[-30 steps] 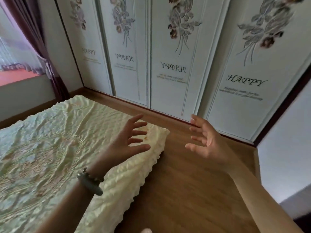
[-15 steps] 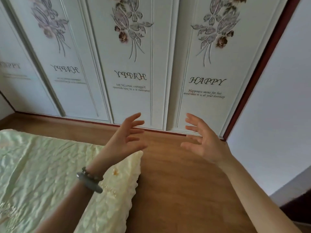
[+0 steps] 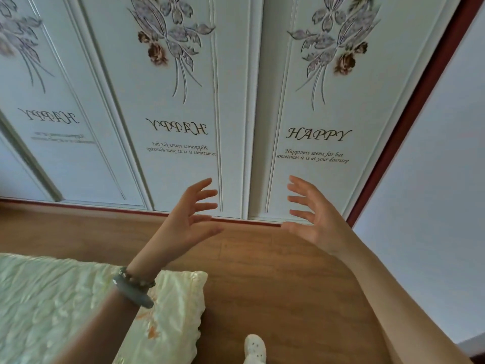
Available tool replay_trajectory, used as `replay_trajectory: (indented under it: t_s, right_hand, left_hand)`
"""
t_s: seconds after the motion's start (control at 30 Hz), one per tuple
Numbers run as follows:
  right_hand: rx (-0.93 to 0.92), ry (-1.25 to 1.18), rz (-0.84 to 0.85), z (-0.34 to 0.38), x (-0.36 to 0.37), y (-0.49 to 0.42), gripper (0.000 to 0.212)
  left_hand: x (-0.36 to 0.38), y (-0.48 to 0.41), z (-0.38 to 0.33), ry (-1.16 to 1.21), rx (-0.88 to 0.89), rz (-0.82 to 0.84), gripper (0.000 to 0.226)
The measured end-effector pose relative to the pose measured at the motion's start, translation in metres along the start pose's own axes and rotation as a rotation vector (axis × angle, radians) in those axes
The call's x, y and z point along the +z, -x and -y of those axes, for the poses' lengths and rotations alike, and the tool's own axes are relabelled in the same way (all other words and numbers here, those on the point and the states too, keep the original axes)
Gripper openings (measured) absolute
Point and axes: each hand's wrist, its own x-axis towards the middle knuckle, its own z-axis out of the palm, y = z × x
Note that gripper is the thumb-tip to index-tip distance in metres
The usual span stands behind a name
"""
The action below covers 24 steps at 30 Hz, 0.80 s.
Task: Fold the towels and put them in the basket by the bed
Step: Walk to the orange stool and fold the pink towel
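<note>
both hands up and empty, no towel or basket in sight
left hand (image 3: pixel 189 222) and right hand (image 3: pixel 312 219) hover apart in front of the wardrobe doors (image 3: pixel 183 101), fingers spread, gripping nothing. the corner of the bed (image 3: pixel 52 298) sits lower left, with wood floor (image 3: pixel 262 271) beneath. no towels and no basket show here, so where they lie cannot be told. looks like the searching step, before any fold. next call: find a towel, then pinch two corners.

Shows a corner of the bed (image 3: pixel 44 298) at lower left, covered in crinkled, glossy pale cream with a scalloped edge.
</note>
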Motion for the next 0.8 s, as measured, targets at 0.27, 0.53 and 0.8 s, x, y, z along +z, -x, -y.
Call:
replay_trajectory:
  t_s: [0.27,0.53,0.8]
  right_hand:
    - [-0.052,-0.026,0.095,-0.049,-0.042,-0.172,0.084]
    - [-0.092,-0.080,0.208,-0.073,-0.038,-0.308,0.083]
    - [-0.138,-0.106,0.348,-0.092,0.013,-0.433,0.085]
  left_hand:
    - [-0.008,-0.152,0.040,-0.023,-0.023,-0.114,0.083]
    - [-0.038,-0.243,0.076,-0.007,-0.061,-0.235,0.082]
    - [-0.097,-0.304,0.136,-0.041,-0.116,-0.349,0.080]
